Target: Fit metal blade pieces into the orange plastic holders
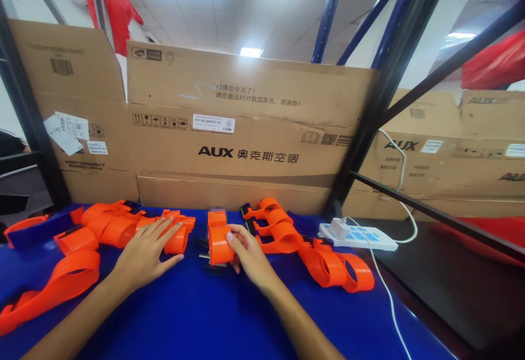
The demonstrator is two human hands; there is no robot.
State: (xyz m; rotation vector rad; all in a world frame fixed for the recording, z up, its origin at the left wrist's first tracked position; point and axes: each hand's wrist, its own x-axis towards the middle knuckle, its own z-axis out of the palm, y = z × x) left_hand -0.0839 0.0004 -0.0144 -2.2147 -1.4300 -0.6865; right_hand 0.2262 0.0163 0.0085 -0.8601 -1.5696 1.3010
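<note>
My right hand (247,257) is curled round an orange strap roll (219,239) that stands on the blue table (197,316) near the middle. My left hand (144,253) lies flat with fingers spread, its fingertips touching another orange strap piece (177,238). A pile of orange straps (102,228) stretches to the left of that hand. To the right of my right hand lies a row of looped orange straps (324,264).
Large brown cardboard boxes (229,135) stand as a wall behind the table. A white power strip (361,237) with a plugged charger and white cable lies at the right. Dark metal shelf posts (369,108) rise at the table's right edge.
</note>
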